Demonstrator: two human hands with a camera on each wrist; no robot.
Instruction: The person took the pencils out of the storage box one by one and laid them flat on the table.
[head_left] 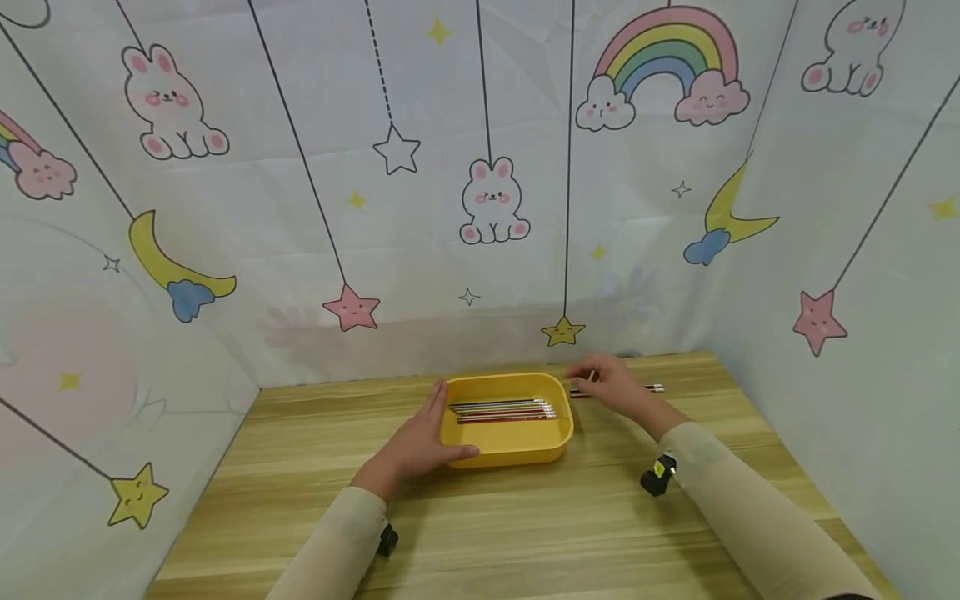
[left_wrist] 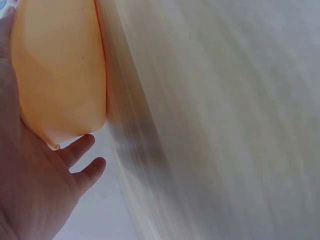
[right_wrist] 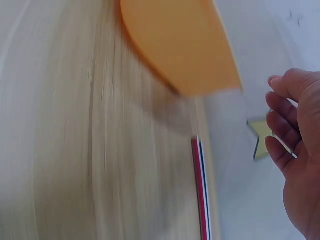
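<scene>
A yellow plastic bin (head_left: 510, 457) stands on the table with several striped pencils (head_left: 502, 412) lying in it side by side. My left hand (head_left: 420, 437) rests against its left end, thumb along the front rim and the other fingers along the side wall. In the left wrist view two fingers (left_wrist: 90, 172) spread straight beside the orange-looking bin (left_wrist: 60, 70). To the right of the bin, my right hand (head_left: 611, 385) hovers above loose pencils (head_left: 655, 388) on the table. Its fingers are loosely bent, and the right wrist view shows nothing held. Those pencils (right_wrist: 201, 190) lie below it.
The wood-grain table (head_left: 495, 533) meets a white cloth backdrop (head_left: 420, 250) printed with rabbits, stars, moons and rainbows behind and at both sides. The loose pencils lie close to the table's back edge. A small black device is strapped at each wrist.
</scene>
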